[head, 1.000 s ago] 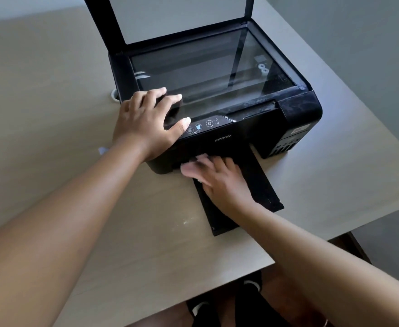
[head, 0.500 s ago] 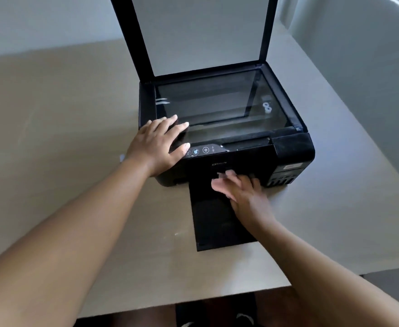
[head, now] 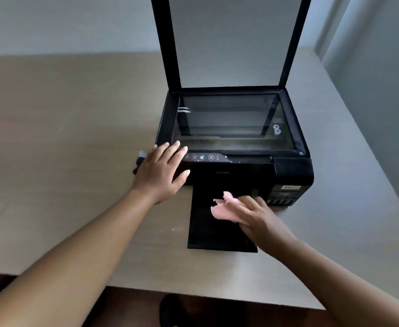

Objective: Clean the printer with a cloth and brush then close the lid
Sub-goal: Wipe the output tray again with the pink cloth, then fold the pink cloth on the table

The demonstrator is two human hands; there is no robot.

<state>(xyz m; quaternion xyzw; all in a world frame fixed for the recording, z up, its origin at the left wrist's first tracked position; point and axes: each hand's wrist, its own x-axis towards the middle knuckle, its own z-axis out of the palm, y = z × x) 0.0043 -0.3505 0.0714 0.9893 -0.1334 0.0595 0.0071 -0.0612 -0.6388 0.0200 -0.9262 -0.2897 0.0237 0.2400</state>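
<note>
Black plastic printer (head: 292, 171) sits on a pale, matte wood-grain table (head: 64, 138). I see its flat rectangular lid (head: 229, 41) standing upright, with a grey inner face and a black frame. The scanner glass (head: 229, 119) is exposed, glossy and streaked with a hazy film. A thin, flat output tray (head: 203, 232) lies extended from the front onto the table.

Left hand (head: 160, 175): fingers straight and spread, resting flat on the printer's front-left corner beside the control panel (head: 205, 157).

Right hand (head: 257, 218): fingers curled over a soft, crumpled pink cloth (head: 222, 211), holding it against the tray's surface.
</note>
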